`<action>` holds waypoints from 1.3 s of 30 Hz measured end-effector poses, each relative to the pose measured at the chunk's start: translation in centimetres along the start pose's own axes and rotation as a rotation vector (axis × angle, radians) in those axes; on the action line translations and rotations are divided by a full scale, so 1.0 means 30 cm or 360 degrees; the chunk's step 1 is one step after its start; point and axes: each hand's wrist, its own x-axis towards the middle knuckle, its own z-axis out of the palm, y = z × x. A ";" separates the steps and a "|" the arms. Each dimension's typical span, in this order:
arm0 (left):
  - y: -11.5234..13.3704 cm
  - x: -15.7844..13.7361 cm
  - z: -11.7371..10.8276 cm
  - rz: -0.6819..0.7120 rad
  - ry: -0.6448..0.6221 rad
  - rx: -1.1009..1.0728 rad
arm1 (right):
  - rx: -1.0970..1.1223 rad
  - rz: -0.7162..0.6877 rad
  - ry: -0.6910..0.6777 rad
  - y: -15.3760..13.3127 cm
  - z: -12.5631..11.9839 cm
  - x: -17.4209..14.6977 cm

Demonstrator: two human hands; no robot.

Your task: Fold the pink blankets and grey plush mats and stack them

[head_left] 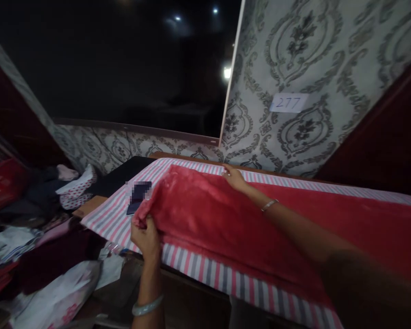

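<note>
A long red plush blanket (198, 205) lies folded along a pink, grey and white striped cloth (222, 276). At its left end, my left hand (145, 235) is closed on the bunched near corner, with fingers wrapped into the fabric. My right hand (234, 177) rests at the blanket's far edge, one finger stretched out to the left; its other fingers are partly hidden. Just beyond the left corner, a dark flat object like a phone (139, 196) lies on the striped cloth, its upper part blurred out.
Piled clothes (58, 246) fill the lower left, near a red container (3, 185). A big dark screen (123, 64) stands behind the table. Patterned wallpaper (253, 45) carries a paper label (288, 103) reading 277. A black surface (123, 176) adjoins the cloth's far left.
</note>
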 end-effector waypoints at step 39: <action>0.069 0.024 0.018 -0.0197 0.0484 -0.0219 | -0.0980 -0.0199 -0.0504 0.352 -0.239 -0.149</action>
